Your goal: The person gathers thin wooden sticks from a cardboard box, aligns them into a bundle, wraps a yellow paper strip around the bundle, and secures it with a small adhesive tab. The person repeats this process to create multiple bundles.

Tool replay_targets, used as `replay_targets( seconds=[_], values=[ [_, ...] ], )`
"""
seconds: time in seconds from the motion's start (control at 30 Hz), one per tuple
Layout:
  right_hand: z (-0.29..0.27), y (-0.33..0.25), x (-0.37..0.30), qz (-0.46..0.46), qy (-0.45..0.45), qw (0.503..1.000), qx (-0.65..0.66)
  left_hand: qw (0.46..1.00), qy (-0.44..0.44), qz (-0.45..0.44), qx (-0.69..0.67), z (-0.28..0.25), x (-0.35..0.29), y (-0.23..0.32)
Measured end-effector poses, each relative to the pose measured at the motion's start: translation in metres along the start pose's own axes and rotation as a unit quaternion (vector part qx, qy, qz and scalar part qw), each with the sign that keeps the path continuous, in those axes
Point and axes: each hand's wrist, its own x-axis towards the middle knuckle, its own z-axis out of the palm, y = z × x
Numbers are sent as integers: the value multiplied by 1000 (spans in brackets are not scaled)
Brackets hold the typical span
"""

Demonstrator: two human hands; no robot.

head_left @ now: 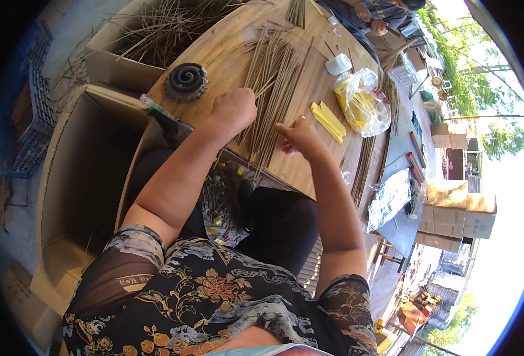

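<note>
- The thin brown sticks [275, 71] lie in a loose spread on the wooden desk [226, 50]; we seem to be handling them singly, which calls for a light fingertip pinch.
- Our left hand [233, 110] is curled like a fist at their left edge; our right hand [299, 137] bends inward, index finger forward. We cannot tell whether either holds a stick.
- Yellow strips [328, 123] lie beyond our right hand.
</note>
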Motion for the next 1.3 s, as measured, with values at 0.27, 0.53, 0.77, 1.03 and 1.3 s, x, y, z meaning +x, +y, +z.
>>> replay_targets(
  seconds=[0.27,0.53,0.77,1.03,1.3],
  values=[
    [30,-21,42,-90,50,990,93,994,21,48,-98,13,-8,-2],
    [26,-32,39,-67,40,956,284,997,42,41,-40,-7,-14,-10],
    [32,-37,44,-210,130,964,93,948,135,47,-283,-26,-3,-29],
    [72,-67,-56,-262,-109,954,93,800,166,63,-573,-66,-23,-44],
    [128,-50,-78,-385,-43,922,-28,792,144,61,-590,-66,-23,-43]
  ],
)
